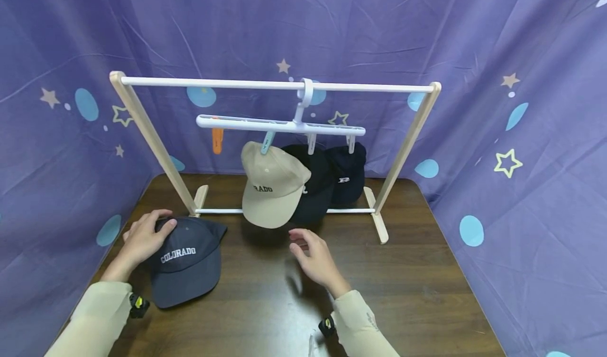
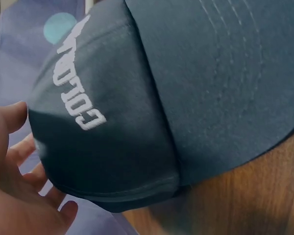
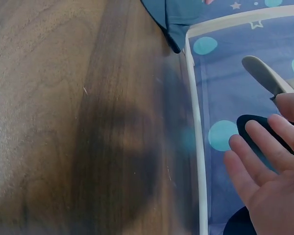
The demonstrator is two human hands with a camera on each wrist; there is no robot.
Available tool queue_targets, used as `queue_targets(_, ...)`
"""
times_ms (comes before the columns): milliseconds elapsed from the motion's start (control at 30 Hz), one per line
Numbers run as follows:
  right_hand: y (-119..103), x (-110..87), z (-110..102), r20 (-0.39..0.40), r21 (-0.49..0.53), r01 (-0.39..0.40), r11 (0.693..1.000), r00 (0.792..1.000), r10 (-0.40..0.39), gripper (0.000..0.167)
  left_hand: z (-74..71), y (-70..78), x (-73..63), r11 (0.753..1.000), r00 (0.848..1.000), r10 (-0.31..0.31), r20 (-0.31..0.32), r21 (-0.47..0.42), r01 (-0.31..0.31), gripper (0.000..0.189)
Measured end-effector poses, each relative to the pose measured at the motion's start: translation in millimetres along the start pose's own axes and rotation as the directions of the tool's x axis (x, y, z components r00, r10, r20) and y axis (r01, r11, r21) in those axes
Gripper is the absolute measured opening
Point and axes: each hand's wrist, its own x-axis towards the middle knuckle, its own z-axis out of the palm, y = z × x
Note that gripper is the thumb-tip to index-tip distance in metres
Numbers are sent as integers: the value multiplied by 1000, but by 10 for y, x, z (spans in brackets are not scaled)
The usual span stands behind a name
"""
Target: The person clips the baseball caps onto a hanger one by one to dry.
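A dark navy baseball cap with white COLORADO lettering lies at the left of the table, brim toward me. My left hand holds its crown at the back left, thumb on top; in the left wrist view the thumb and fingers are at the crown's edge. My right hand is empty, fingers loosely bent, just below the hanging caps. A beige cap hangs from a teal clip. Behind it hang a black cap and a dark cap with a white letter, under grey clips.
A white hanger hooks over the top bar of a wooden-sided rack. An orange clip on its left end holds nothing. A small clear object lies at the table's near edge. A patterned purple curtain surrounds the table.
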Motion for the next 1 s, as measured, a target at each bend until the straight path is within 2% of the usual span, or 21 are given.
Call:
queue_targets(200, 15, -12, 38, 15, 16, -32, 999, 999, 32, 30, 5, -101, 7, 994, 991, -106, 81, 3, 106, 68)
queue_targets(400, 61, -39, 71, 23, 4, -67, 998, 997, 67, 30, 16, -166, 30, 982, 976, -166, 142, -64, 176, 81)
queue_targets(500, 88, -50, 88, 29, 3, -74, 997, 997, 74, 30, 4, -165, 31, 968, 960, -210, 185, -96, 230, 88)
queue_targets(633, 107, -65, 104, 33, 15, -87, 996, 996, 86, 30, -19, -148, 22, 946, 930, -265, 255, -118, 301, 97)
queue_targets(733, 117, -75, 111, 33, 18, -91, 996, 995, 90, 30, -20, -117, 16, 935, 915, -287, 284, -125, 332, 99)
queue_targets(833, 129, -83, 119, 38, 13, -92, 996, 995, 91, 30, -11, -67, 8, 938, 916, -285, 283, -116, 328, 95)
queue_targets(1000, 150, -88, 123, 39, 10, -97, 995, 995, 96, 29, 19, 50, 2, 953, 935, -245, 255, -116, 281, 80)
